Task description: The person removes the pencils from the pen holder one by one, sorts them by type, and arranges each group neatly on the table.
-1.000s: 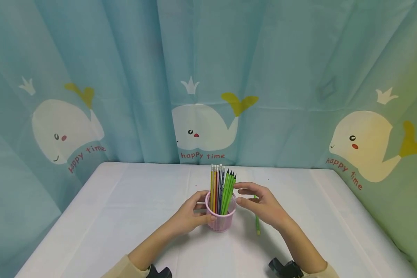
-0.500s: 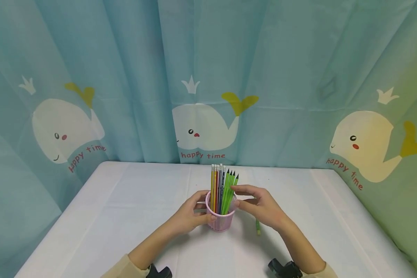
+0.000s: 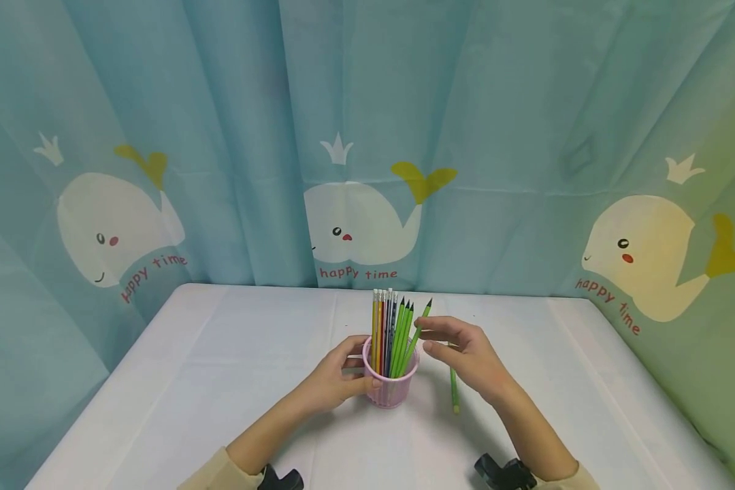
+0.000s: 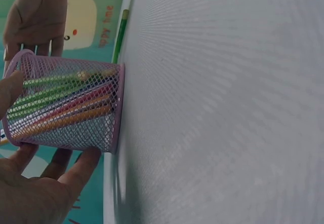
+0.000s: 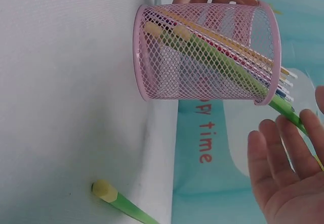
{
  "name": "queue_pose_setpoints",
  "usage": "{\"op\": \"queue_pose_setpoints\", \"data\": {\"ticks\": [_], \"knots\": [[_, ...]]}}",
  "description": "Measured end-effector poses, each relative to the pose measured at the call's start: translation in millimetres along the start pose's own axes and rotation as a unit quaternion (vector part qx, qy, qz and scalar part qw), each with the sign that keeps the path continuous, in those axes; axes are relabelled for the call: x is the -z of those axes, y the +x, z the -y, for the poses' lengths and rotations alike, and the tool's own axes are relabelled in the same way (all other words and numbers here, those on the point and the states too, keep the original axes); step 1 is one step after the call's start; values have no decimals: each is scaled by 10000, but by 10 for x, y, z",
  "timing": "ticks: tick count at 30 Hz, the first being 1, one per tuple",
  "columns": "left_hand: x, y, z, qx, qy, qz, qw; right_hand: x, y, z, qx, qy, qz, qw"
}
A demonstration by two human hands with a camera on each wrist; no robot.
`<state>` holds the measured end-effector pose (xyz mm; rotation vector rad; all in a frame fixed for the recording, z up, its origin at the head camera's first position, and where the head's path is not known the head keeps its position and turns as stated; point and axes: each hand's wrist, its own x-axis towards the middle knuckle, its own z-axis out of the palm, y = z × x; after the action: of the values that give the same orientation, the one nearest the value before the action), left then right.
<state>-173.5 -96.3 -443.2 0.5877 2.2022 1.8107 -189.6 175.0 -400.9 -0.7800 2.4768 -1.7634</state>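
Note:
A pink mesh pencil cup [image 3: 389, 393] stands upright on the table, its lower part plain in the left wrist view. My left hand [image 3: 333, 381] grips it from the left, thumb in front and fingers round the far side. Inside, yellow, red and dark pencils [image 3: 382, 333] with white ends up stand beside several green pencils [image 3: 401, 340] with black tips up. One green pencil [image 3: 425, 313] leans right, apart from the bunch. My right hand [image 3: 468, 354] is at the cup's right side, index fingertip at that pencil, thumb apart from it.
Another green pencil [image 3: 454, 395] lies on the white table [image 3: 251, 354], right of the cup and partly beneath my right hand. Behind the table hangs a blue curtain [image 3: 502, 136] with whale prints.
My right hand came in to the green pencils, then drew back slightly right and up. One green pencil's tip has swung right, away from the others. The left hand stays on the cup.

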Motion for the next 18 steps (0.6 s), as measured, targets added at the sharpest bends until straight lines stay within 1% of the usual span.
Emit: {"op": "queue_pose_setpoints", "data": {"ticks": [6,11,14,18], "knots": [[-3,-6,-15,2,24,-10,10000,33,10,6,33,703,-238,9972],[-2,-4,-23,-45,30,7,10000,61,15,14,-32,1323,-559,9896],[-3,-6,-25,-45,29,-7,10000,78,17,28,-152,1806,-857,9797],[-4,-9,-25,-20,61,-32,10000,105,22,55,-318,2538,-1285,9582]]}}
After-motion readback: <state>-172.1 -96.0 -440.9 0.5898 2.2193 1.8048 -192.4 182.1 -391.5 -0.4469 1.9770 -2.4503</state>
